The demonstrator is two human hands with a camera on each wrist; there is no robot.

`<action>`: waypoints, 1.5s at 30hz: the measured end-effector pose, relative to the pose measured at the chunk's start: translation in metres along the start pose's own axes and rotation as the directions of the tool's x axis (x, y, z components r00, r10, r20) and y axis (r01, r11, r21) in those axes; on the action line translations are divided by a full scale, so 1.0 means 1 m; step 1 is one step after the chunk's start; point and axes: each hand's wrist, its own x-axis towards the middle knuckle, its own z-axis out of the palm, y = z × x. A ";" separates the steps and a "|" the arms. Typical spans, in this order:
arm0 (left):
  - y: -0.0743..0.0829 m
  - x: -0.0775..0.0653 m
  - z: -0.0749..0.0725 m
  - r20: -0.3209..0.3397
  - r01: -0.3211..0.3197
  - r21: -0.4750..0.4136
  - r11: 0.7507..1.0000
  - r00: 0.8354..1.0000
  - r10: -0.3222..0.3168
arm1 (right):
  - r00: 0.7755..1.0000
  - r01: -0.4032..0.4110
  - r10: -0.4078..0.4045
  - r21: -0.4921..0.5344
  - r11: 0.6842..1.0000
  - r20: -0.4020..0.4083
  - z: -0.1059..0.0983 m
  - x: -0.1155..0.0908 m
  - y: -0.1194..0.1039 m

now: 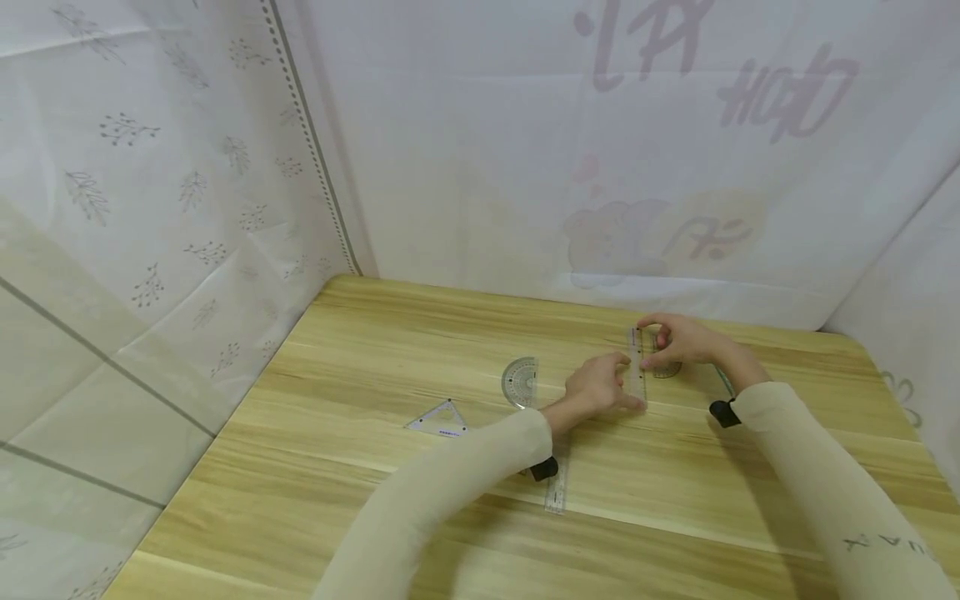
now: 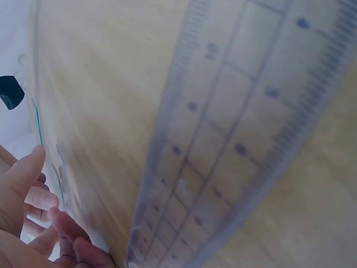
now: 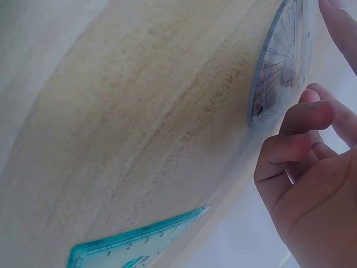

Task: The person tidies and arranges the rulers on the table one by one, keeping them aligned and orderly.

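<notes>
A clear ruler (image 1: 637, 385) lies on the wooden table between both hands in the head view. My left hand (image 1: 597, 382) is at its near half, thumb by the near end and fingertips close to the left edge. From the other side, my right hand (image 1: 686, 340) reaches over with its index finger at the far end and its thumb near the right edge. In the right wrist view the other fingers of that hand curl loosely around nothing. A small protractor (image 1: 666, 369) lies just under the right hand. A second clear ruler (image 2: 223, 134) lies below my left wrist.
A larger protractor (image 1: 519, 382) and a clear set square (image 1: 441, 420) lie left of my left hand. A green-edged set square (image 3: 134, 245) is near my right wrist, mostly hidden in the head view. Patterned white cloth (image 1: 480, 167) hangs behind the wooden table (image 1: 360, 333).
</notes>
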 end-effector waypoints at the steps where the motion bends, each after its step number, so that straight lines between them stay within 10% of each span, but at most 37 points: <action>1: -0.001 0.000 0.001 -0.007 -0.006 0.002 1.000 1.000 0.006 | 1.000 0.002 -0.002 0.003 1.000 -0.003 0.000 0.000 0.000; 23: -0.015 -0.008 0.001 -0.052 -0.160 -0.044 0.986 0.986 0.158 | 0.999 0.015 -0.013 0.059 0.998 -0.033 0.003 0.002 0.004; 45: -0.008 -0.008 0.017 -0.061 -0.026 0.161 0.987 0.997 0.036 | 1.000 0.007 -0.006 0.065 0.998 -0.019 0.006 0.004 0.004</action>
